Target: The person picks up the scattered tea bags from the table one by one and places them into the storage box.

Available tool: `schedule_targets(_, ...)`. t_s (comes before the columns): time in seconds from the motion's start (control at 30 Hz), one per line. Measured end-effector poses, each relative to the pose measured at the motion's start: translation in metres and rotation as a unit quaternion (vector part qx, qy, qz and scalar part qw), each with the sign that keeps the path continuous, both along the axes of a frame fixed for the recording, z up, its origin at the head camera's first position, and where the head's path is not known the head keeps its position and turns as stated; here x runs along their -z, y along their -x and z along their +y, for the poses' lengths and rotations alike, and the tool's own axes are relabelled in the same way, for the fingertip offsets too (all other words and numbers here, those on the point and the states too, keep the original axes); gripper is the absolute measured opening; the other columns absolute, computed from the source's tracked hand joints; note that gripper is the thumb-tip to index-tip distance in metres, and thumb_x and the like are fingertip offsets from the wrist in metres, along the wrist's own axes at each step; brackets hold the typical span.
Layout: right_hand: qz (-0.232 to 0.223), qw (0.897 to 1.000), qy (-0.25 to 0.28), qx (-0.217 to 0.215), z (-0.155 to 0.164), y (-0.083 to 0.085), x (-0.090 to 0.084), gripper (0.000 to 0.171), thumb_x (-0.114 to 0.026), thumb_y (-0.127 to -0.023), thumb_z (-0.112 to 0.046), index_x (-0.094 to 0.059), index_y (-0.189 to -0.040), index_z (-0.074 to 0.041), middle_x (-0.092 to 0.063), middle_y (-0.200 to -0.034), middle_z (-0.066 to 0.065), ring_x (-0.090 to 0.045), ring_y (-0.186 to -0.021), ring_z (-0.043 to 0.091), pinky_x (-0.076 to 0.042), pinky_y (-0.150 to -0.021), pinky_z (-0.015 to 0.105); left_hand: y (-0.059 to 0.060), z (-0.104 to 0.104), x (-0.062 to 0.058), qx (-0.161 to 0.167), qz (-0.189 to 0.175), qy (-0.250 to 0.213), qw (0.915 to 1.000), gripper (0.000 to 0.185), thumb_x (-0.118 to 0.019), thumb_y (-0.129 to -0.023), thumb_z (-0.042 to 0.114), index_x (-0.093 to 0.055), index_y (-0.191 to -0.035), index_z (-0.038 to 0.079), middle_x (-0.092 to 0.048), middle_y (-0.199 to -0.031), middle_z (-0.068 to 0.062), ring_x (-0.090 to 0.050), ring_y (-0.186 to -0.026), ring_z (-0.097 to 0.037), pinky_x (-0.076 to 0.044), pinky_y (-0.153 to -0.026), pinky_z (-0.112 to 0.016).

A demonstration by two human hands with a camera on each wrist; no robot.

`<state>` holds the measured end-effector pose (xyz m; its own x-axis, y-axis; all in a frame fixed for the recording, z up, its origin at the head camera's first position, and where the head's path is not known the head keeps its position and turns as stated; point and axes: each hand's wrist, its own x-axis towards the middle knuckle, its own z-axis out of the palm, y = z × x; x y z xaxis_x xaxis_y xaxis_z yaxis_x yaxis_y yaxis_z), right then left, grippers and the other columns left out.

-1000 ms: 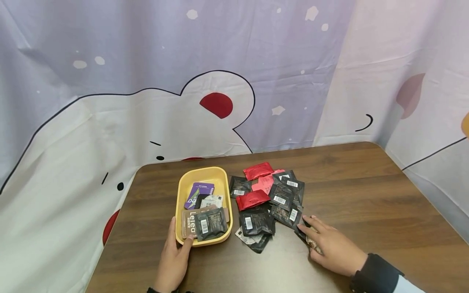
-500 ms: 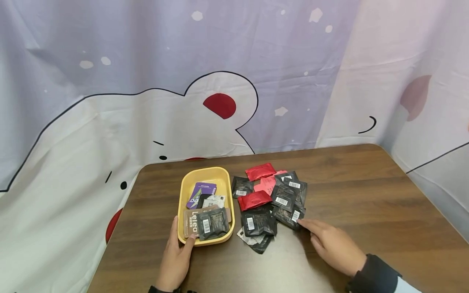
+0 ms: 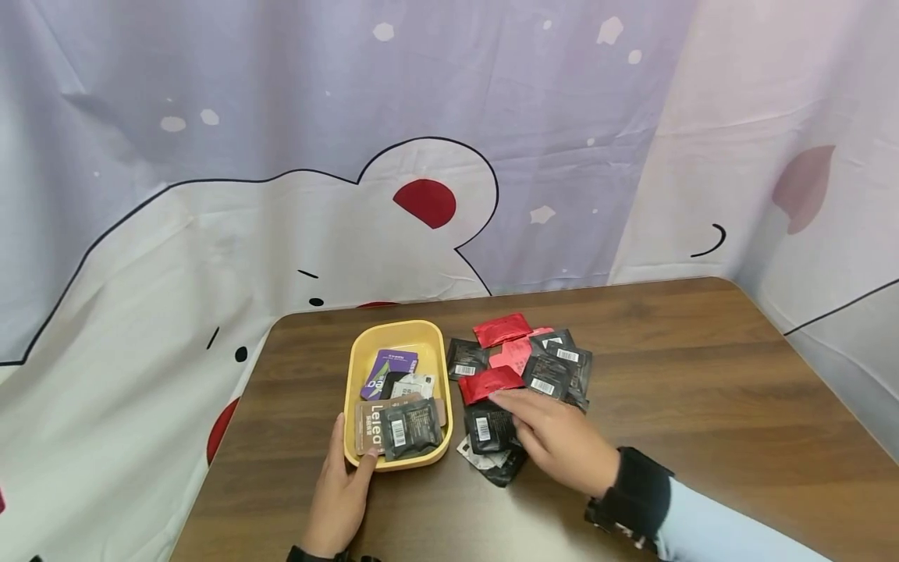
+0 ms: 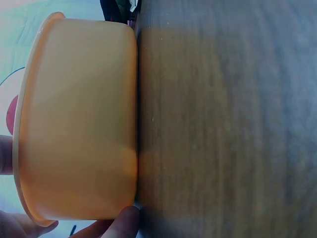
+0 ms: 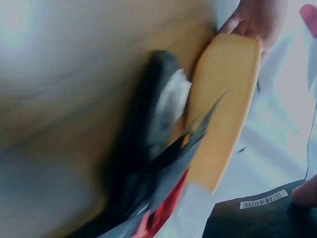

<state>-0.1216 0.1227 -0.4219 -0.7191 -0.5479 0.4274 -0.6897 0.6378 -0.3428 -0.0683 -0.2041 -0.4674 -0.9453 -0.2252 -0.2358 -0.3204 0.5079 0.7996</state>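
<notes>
My left hand grips the near left corner of a yellow plastic basket, thumb over the rim and fingers along the outside wall. Inside it lie a purple packet, a brown "Lelea" packet, a white packet and a black sachet on top. My right hand is over the front of a sachet pile beside the basket. In the right wrist view, a black sachet with a barcode hangs pinched at my fingertip. In the head view my hand hides it.
Red sachets and several black ones overlap in the pile, with a white packet at its front. The wooden table extends to the right. A patterned curtain hangs behind the table's far edge.
My right hand has moved left, from the right edge of the pile to above its front sachets. The left hand keeps its grip on the basket, which stays in place.
</notes>
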Motion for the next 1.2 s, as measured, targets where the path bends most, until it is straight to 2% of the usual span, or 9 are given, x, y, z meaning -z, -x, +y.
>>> schedule_targets(0.2, -0.023, 0.999, 0.019, -0.041, -0.045, 0.011, -0.011, 0.045, -0.06, -0.095, -0.01, -0.062, -0.14, -0.015, -0.07, -0.131, 0.002, -0.068, -0.117, 0.016, -0.057, -0.097, 0.039, 0.001, 0.001, -0.001, -0.002, -0.001, 0.001, 1.0, 0.086, -0.054, -0.103, 0.042, 0.002, -0.164, 0.019, -0.015, -0.169, -0.021, -0.021, -0.155, -0.04, -0.021, -0.123, -0.061)
schedule_targets(0.37, -0.004, 0.995, 0.051, -0.084, -0.081, 0.019, -0.014, 0.046, -0.059, -0.095, -0.009, -0.061, -0.141, -0.014, -0.069, -0.133, 0.005, -0.067, -0.121, 0.018, -0.055, -0.102, 0.037, 0.0, 0.001, 0.002, 0.0, 0.007, 0.002, 1.0, 0.085, -0.054, -0.103, 0.041, 0.0, -0.164, 0.018, -0.017, -0.168, -0.021, -0.023, -0.154, -0.04, -0.022, -0.122, -0.062)
schedule_targets(0.47, 0.003, 0.993, 0.044, -0.108, -0.1, 0.022, -0.016, 0.046, -0.058, -0.096, -0.01, -0.06, -0.141, -0.014, -0.068, -0.135, 0.004, -0.065, -0.125, 0.018, -0.053, -0.105, 0.035, -0.001, 0.001, 0.003, 0.001, 0.013, 0.005, 0.9999, 0.085, -0.054, -0.103, 0.04, -0.001, -0.164, 0.017, -0.019, -0.167, -0.022, -0.024, -0.153, -0.04, -0.023, -0.121, -0.063)
schedule_targets(0.63, -0.015, 0.99, 0.021, -0.136, -0.125, 0.026, -0.019, 0.045, -0.055, -0.098, -0.012, -0.058, -0.143, -0.016, -0.065, -0.138, 0.002, -0.063, -0.128, 0.015, -0.051, -0.108, 0.033, -0.001, 0.001, 0.004, 0.007, 0.037, 0.003, 0.9993, 0.084, -0.055, -0.103, 0.036, -0.002, -0.164, 0.014, -0.021, -0.167, -0.023, -0.026, -0.152, -0.04, -0.024, -0.121, -0.062)
schedule_targets(0.97, -0.035, 0.988, 0.003, -0.152, -0.141, 0.028, -0.02, 0.046, -0.053, -0.1, -0.013, -0.055, -0.145, -0.017, -0.063, -0.141, 0.002, -0.061, -0.13, 0.015, -0.047, -0.112, 0.033, 0.0, 0.002, 0.003, 0.016, 0.055, -0.004, 0.9983, 0.083, -0.055, -0.104, 0.032, -0.003, -0.164, 0.013, -0.022, -0.166, -0.023, -0.03, -0.151, -0.038, -0.026, -0.121, -0.061)
schedule_targets(1.1, -0.022, 0.986, 0.008, -0.165, -0.14, 0.027, -0.017, 0.047, -0.056, -0.101, -0.023, -0.053, -0.148, -0.017, -0.06, -0.145, 0.002, -0.056, -0.135, 0.015, -0.044, -0.115, 0.037, -0.001, 0.001, 0.003, 0.021, 0.065, -0.01, 0.9976, 0.082, -0.056, -0.104, 0.03, -0.002, -0.164, 0.013, -0.023, -0.166, -0.023, -0.03, -0.151, -0.037, -0.027, -0.121, -0.059)
schedule_targets(1.2, -0.012, 0.986, 0.006, -0.168, -0.139, 0.027, -0.014, 0.055, -0.057, -0.101, -0.035, -0.047, -0.152, -0.017, -0.055, -0.15, 0.003, -0.051, -0.14, 0.015, -0.041, -0.117, 0.041, -0.001, 0.001, 0.003, 0.022, 0.069, -0.009, 0.9973, 0.082, -0.056, -0.104, 0.029, -0.003, -0.164, 0.011, -0.023, -0.166, -0.023, -0.031, -0.151, -0.036, -0.027, -0.121, -0.058)
